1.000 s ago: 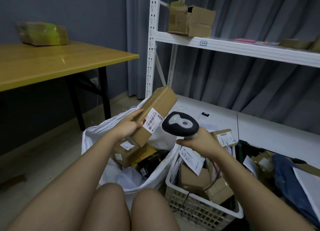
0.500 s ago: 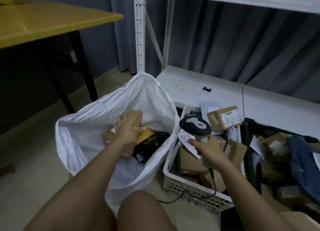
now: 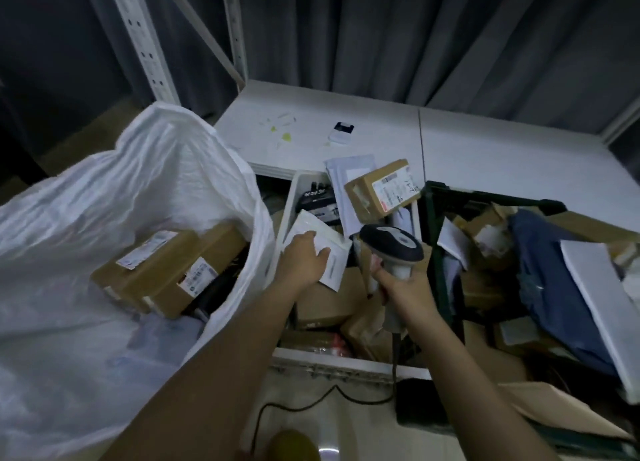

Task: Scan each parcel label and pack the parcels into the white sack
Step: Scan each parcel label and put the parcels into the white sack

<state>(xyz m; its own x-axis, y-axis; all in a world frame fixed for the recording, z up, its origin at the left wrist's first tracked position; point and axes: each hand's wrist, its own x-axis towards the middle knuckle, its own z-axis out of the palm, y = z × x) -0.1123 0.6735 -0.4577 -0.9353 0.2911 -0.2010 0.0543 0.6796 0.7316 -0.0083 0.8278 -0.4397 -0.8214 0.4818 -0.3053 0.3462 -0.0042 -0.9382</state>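
Scanner (image 3: 393, 249) is gripped by the right hand (image 3: 403, 289); a white mailer (image 3: 320, 249) in the basket (image 3: 287, 211) is pinched by the left hand (image 3: 303, 261), beside the white sack (image 3: 104, 190); if lifted face-down, its label could be missed

Dim room: grey curtains (image 3: 433, 35) hang behind a white metal shelving rack (image 3: 346, 128), pale floor (image 3: 346, 422) below.
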